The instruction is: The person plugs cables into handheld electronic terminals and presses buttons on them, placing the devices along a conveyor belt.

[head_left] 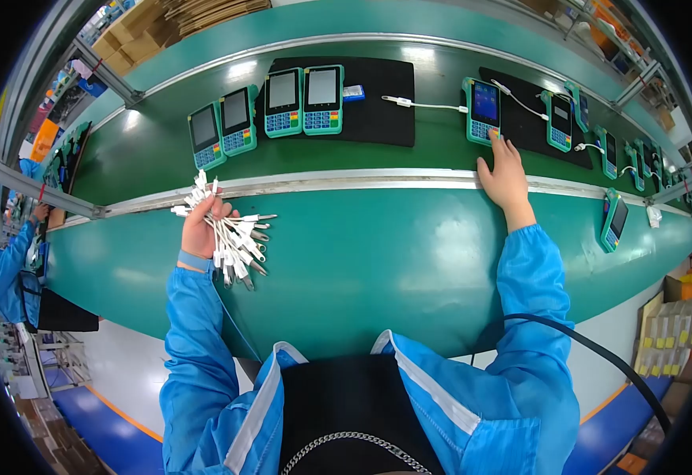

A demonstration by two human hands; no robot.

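Observation:
My left hand (202,220) is closed around a bunch of short white USB cables (239,241), whose plugs fan out on both sides of the fist. My right hand (506,176) has its fingers stretched out, with a fingertip at the keypad of a green-edged payment terminal (484,109). That terminal's screen is lit blue, and a white cable (425,104) runs from its left side onto a black mat (397,79). Right of it, another payment terminal (559,120) has a white cable (520,99) attached.
Several payment terminals (283,103) with dark or grey screens stand at the left, beside a small blue item (353,93). More terminals (610,154) line the right side; one terminal (614,220) lies nearer me. A metal rail (362,184) crosses the green bench. A co-worker (9,265) is at far left.

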